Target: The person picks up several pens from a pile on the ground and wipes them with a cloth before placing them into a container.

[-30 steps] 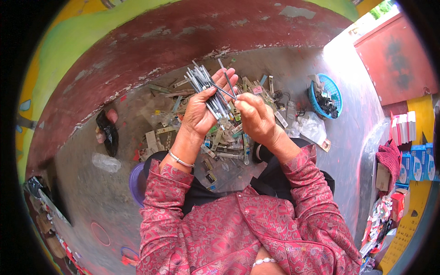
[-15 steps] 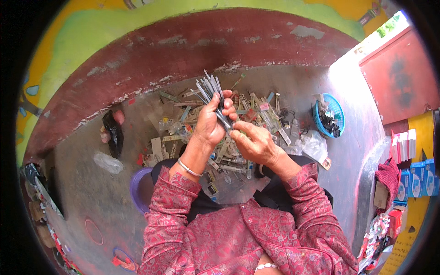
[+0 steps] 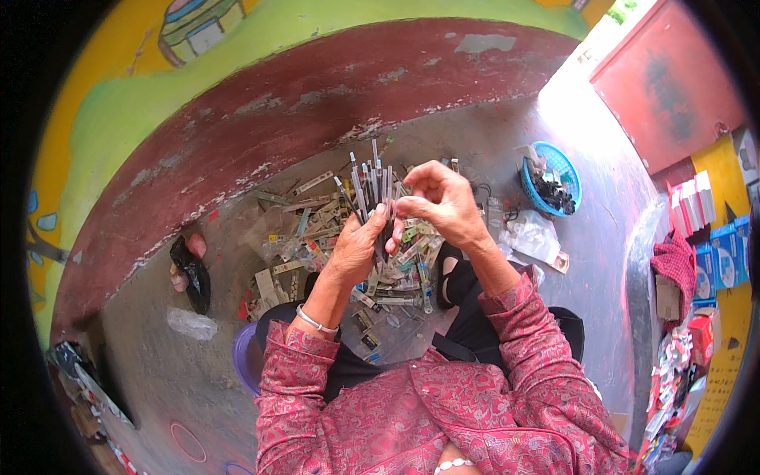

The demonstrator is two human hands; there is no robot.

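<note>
Littered floor (image 3: 150, 360), left hand (image 3: 356, 244) clutching apparent refills (image 3: 358, 186)

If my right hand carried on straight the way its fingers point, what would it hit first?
Your right hand would likely meet the bundle of thin rods in your left hand first, though depth is hard to judge.

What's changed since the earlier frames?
Left hand closed from an open palm around the rods, which now point more upright. Right hand moved from their lower ends up beside their upper part; can't tell if it holds one. Basket and purple tub stayed put.
</note>
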